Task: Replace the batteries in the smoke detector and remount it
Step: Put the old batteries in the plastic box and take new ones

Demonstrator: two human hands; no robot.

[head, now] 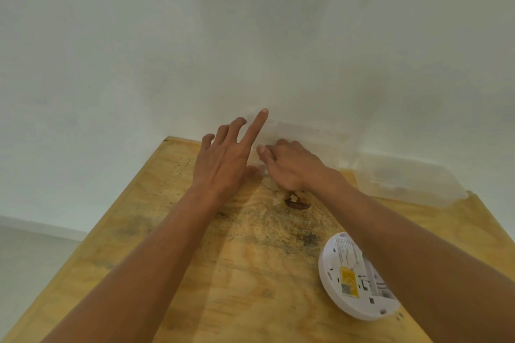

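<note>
Smoke detector (359, 276) face-down, near right on worktop (195, 259): light, rigid plastic; grip by rim. Left hand (223, 159) fingers spread; right hand (289, 164) fingers curled at clear container (306, 136), grip unclear.

The bench (195, 273) is yellow-tan plywood with visible grain, smudged with grey-black speckling across the middle and a dark brown knot (297, 204). The smoke detector (354, 278) is white, with fine grey print and a yellow label. The wall (250, 36) is plain off-white; a clear plastic container (412, 178) looks milky against it.
</note>
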